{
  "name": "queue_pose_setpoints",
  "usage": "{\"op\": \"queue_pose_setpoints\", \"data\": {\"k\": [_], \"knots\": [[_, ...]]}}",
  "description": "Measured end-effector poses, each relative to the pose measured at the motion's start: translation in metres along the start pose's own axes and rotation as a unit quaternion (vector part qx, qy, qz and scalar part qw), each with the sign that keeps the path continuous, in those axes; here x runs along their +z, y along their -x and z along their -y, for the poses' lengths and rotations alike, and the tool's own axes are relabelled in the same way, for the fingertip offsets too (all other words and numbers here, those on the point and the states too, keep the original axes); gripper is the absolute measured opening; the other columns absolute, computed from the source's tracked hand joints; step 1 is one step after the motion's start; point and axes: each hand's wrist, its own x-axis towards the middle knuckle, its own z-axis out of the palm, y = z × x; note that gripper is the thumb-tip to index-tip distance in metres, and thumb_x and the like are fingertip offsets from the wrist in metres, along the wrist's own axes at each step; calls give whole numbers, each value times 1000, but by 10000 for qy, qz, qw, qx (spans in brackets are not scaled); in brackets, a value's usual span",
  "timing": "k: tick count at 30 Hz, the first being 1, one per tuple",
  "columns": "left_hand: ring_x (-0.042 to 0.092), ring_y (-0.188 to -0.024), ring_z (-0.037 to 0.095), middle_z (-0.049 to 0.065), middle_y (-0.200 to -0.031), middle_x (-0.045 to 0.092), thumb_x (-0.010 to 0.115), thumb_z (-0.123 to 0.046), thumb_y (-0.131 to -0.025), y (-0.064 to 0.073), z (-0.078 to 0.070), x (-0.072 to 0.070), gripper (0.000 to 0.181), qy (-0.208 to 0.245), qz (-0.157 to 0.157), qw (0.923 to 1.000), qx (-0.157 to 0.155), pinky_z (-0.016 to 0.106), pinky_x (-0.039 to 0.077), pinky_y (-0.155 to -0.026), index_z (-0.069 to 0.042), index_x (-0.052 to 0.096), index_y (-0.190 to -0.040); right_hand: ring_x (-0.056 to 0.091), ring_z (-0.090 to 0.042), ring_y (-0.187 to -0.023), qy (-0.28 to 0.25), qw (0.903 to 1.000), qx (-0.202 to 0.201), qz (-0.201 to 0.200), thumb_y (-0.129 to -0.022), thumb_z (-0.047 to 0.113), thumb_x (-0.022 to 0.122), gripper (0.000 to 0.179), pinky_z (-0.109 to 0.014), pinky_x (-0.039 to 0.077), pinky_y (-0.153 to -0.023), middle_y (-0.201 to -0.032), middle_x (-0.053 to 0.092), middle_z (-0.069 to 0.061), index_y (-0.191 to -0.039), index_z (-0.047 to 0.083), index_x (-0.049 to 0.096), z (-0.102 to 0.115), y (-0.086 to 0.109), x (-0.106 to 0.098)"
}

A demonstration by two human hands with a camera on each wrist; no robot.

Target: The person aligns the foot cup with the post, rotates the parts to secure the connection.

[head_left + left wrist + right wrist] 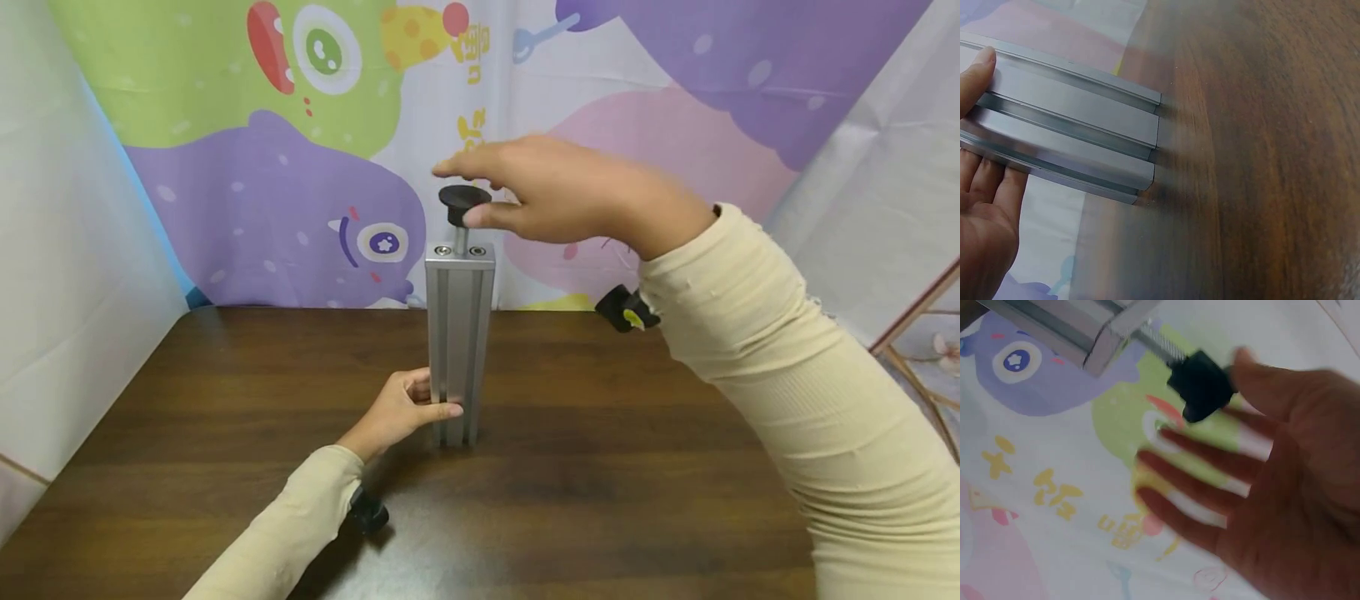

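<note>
An aluminium extrusion profile (pixel 459 333) stands upright on the wooden table. My left hand (pixel 393 414) grips it near its lower end, thumb across the front and fingers round the side. On the profile's top end plate, between two screws (pixel 443 251), a threaded stem (pixel 461 241) rises to a black levelling foot (pixel 467 198), its flat disc facing up. My right hand (pixel 558 190) is at the foot, fingers extended past its far side and thumb right at its near edge. The right wrist view shows the fingers (pixel 1191 450) spread and blurred beside the foot (pixel 1204 387).
Dark wooden table (pixel 600 467) spreads around the profile's base. A cartoon-printed curtain (pixel 300 225) hangs behind the table, and a pale cloth (pixel 75 250) lines the left side. Black wrist mounts (pixel 367 510) are on both sleeves.
</note>
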Motion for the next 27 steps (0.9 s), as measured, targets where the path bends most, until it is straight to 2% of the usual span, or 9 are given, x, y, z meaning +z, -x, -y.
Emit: {"op": "queue_pose_setpoints", "data": {"k": [2,4,10,14,16,18,20,23,27], "knots": [[69,-97,20,18,-104,71,78,-3,-78,0,1,0,47,3,6,10000,19,32,55,-85,6,60,-120,41,-21,-134,-231,9983,-510,182,-99,5,46,49,-38,36,-106,-148,41,-6,-147,17,40,-6,1,-1],[69,-97,20,18,-103,71,78,-3,-78,0,1,0,47,9,3,10000,40,32,55,-85,7,60,-120,39,-17,-134,-426,9953,-847,191,-96,-8,42,56,-36,36,-105,-146,44,-3,-144,20,44,-10,1,-1],[70,-96,19,17,-103,71,78,-3,-77,0,0,1,46,-29,-21,10000,38,32,55,-84,6,61,-119,57,-15,-110,-410,9947,-939,-98,-96,-4,47,42,-34,44,-96,-127,62,-4,-134,11,56,-10,-4,0],[69,-96,20,17,-103,71,78,-4,-78,0,0,1,45,-40,-34,10000,11,32,55,-84,6,61,-119,61,-19,-85,-67,9984,-241,-504,-97,27,58,29,-32,47,-80,-93,70,-8,-115,7,68,-2,-9,2],[69,-96,20,18,-103,71,78,-3,-78,-1,0,0,45,-59,-41,10000,7,32,55,-84,6,61,-119,56,-18,-69,149,9959,324,-829,-92,46,60,42,-31,45,-67,-72,63,-4,-93,7,73,3,-12,5],[69,-96,20,18,-103,71,78,-4,-78,-1,1,0,45,-89,-48,9999,-1,32,55,-84,6,61,-119,49,-19,-62,471,9872,878,-1241,-87,61,57,56,-31,42,-59,-58,52,-1,-70,8,65,9,-16,11],[69,-97,21,17,-104,71,79,-4,-78,-1,0,0,45,-95,-49,9999,-29,32,55,-84,5,61,-119,50,-20,-60,782,9752,1319,-1595,-83,70,54,65,-32,44,-56,-58,47,-1,-61,9,54,13,-19,17],[69,-97,21,18,-104,71,79,-5,-78,-2,0,0,46,-106,-25,9999,-37,32,55,-85,5,61,-120,52,-25,-60,1185,9589,1807,-1841,-81,77,47,68,-36,47,-54,-62,47,-3,-65,10,49,17,-23,23],[69,-97,21,18,-104,71,78,-3,-77,-3,0,0,47,-60,-61,10000,-27,32,55,-84,5,61,-120,54,-26,-61,1266,9528,2079,-1813,-81,79,44,69,-37,47,-52,-67,49,-4,-68,11,51,19,-25,24]]}}
